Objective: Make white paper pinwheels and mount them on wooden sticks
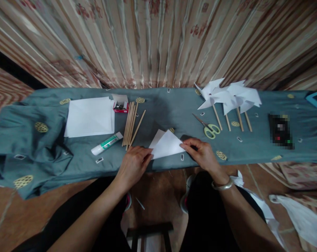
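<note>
A sheet of white paper [167,144], folded into a rough triangle, is held just above the front part of the cloth-covered table. My left hand [136,161] pinches its left corner, and the right corner sits between the thumb and fingers of my right hand [199,150]. Green-handled scissors [211,130] lie beyond my right hand, blades pointing to the far left. To the left of the paper are several wooden sticks [130,124], one lying apart at a slant. A glue stick [107,143] rests near my left hand.
A stack of white paper [88,117] lies at the left beside a small open red box [120,104] of metal bits. Several white paper pinwheels [213,92] on sticks lie at the back right. A pixelated dark object [280,131] is farther right. White scraps [263,206] are on the floor.
</note>
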`<state>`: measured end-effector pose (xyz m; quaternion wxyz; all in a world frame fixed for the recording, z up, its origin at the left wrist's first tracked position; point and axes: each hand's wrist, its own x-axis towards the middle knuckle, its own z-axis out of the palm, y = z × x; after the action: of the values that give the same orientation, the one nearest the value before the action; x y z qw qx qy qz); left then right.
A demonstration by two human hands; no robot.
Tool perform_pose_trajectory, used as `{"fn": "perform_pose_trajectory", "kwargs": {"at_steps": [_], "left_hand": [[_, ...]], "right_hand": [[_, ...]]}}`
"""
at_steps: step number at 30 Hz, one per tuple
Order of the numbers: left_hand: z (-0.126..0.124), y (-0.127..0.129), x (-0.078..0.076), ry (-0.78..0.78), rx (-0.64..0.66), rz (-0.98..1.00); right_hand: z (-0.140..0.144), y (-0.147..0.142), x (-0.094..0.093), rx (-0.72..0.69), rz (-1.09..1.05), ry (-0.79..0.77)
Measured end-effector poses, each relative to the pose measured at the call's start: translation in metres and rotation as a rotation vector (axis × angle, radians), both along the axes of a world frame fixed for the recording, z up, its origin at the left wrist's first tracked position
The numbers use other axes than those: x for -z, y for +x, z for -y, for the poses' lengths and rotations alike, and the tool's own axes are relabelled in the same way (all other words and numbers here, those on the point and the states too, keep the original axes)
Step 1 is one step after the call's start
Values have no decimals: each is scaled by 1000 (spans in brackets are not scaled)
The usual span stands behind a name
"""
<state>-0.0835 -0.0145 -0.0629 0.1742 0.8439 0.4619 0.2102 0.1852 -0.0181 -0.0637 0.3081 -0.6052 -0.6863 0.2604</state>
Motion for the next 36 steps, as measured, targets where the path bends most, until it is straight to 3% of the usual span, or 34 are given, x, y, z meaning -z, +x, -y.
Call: {"fn": "perform_pose_trajectory", "kwargs": {"at_steps": [3, 6, 10, 13, 20, 36], "left_hand": [[0, -2, -3, -12, -27, -21], [0, 2, -11, 96, -25, -58], [6, 18, -16, 209, 125, -74], [12, 31, -11, 180, 209, -125], [16, 37, 3, 124, 202, -231], [24, 34, 5, 176, 228, -280]], "right_hand": [[-3, -2, 2, 7, 11, 7], [-7, -5, 1, -5, 48, 26], [-11, -10, -3, -52, 93, 71], [-14, -12, -5, -69, 108, 110], [-20, -16, -4, -89, 146, 104], [-28, -26, -2, -49, 293, 127]]}}
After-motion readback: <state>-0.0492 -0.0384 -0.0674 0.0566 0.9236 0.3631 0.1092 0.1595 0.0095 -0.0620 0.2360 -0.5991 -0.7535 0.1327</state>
